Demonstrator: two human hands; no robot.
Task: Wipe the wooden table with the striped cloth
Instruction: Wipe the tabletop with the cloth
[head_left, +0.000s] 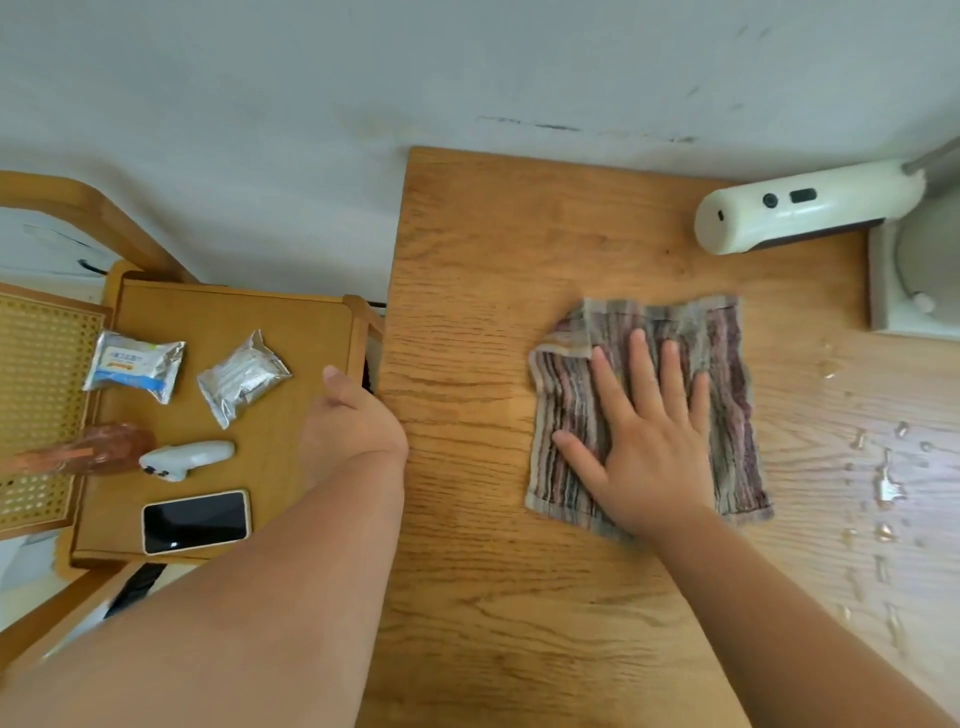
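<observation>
A striped cloth (727, 364) in pink, grey and dark lines lies spread flat on the wooden table (467, 260), its top-left corner folded over. My right hand (644, 436) presses flat on the cloth with fingers straight and spread. Water drops (883, 483) lie on the table to the right of the cloth. My left hand (353, 421) rests at the table's left edge, its fingers curled over the edge and mostly hidden; whether it grips the edge I cannot tell.
A cream device (800, 208) lies at the table's back right, beside a grey base (914, 280). To the left stands a lower wooden side table (291, 322) with two foil packets (135, 364) (241, 376), a white gadget (187, 457) and a phone (196, 521).
</observation>
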